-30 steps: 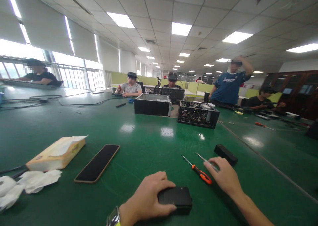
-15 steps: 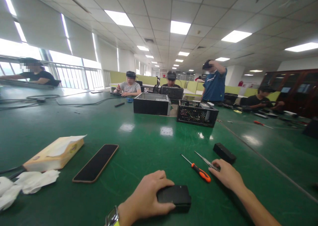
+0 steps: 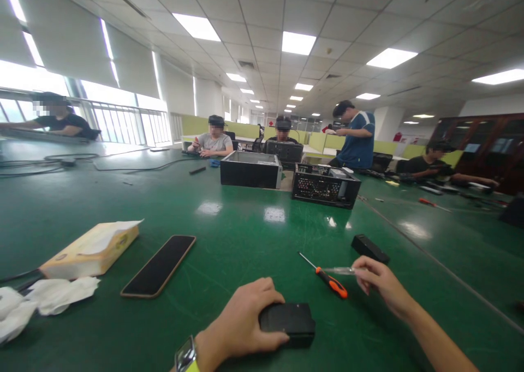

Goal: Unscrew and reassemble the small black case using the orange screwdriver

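Observation:
My left hand (image 3: 249,323) grips a black rectangular box (image 3: 289,323) on the green tabletop, thumb on the near side and fingers over the far side. Between the thumb and fingers of my right hand (image 3: 379,285) is a slim screwdriver (image 3: 339,271) with a see-through handle. It is lifted and points left, blurred by motion. Just below its tip lies an orange-and-black screwdriver (image 3: 332,285) on the table. Beyond my right hand rests a second black box (image 3: 370,249).
To the left are a phone (image 3: 159,265), a tissue pack (image 3: 94,252) and crumpled tissues (image 3: 61,295). Two computer cases (image 3: 250,173) (image 3: 325,189) stand farther back. Several people sit or stand around the far side. Cables (image 3: 61,162) lie at far left.
My right hand has picked the slim screwdriver up off the table and swung it to point left. My left hand stays on the black box. A standing person has lowered an arm.

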Demonstrator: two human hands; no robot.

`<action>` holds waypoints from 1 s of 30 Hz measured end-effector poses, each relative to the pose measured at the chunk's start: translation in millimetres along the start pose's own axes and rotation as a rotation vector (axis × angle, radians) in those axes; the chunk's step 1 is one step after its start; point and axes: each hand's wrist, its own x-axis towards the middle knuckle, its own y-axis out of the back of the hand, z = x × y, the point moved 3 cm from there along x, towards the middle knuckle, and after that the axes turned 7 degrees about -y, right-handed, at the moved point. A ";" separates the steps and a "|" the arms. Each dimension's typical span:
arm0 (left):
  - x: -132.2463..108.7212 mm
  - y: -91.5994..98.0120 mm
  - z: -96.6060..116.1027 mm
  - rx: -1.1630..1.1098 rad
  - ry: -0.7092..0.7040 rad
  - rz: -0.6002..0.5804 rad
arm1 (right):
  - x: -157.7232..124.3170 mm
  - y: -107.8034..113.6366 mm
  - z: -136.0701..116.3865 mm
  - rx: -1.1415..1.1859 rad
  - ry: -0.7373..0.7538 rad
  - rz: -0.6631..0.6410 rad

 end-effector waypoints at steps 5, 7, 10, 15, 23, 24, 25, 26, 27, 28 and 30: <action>-0.3 1.1 0.4 -0.017 -0.013 0.012 | -10.3 -10.2 -9.6 0.184 0.022 -0.211; -0.2 1.5 0.5 -0.012 -0.008 0.011 | -11.8 -12.7 -11.1 0.218 0.029 -0.259; 0.0 2.1 1.2 -0.007 0.000 0.003 | -13.8 -15.6 -12.8 0.241 0.036 -0.305; -0.5 3.1 3.3 -0.017 -0.002 0.000 | -15.0 -15.7 -12.1 0.248 0.040 -0.338; 0.0 2.3 2.9 -0.003 0.004 -0.007 | -16.6 -13.6 -13.4 0.244 0.046 -0.372; -0.1 2.1 2.7 -0.002 0.002 -0.005 | -17.1 -16.2 -14.4 0.232 0.041 -0.383; -0.3 1.9 2.7 -0.001 -0.002 -0.004 | -17.5 -19.2 -15.4 0.220 0.037 -0.390; -0.5 1.8 2.7 -0.002 -0.007 -0.003 | -17.7 -22.2 -16.3 0.209 0.033 -0.393; -0.7 1.6 2.9 -0.002 -0.013 -0.003 | -17.7 -25.0 -17.1 0.198 0.029 -0.393; -0.9 1.5 3.0 -0.003 -0.017 -0.004 | -17.6 -27.6 -17.6 0.185 0.025 -0.393; -1.2 1.5 3.0 -0.008 -0.020 -0.008 | -17.1 -31.4 -17.6 0.157 0.013 -0.396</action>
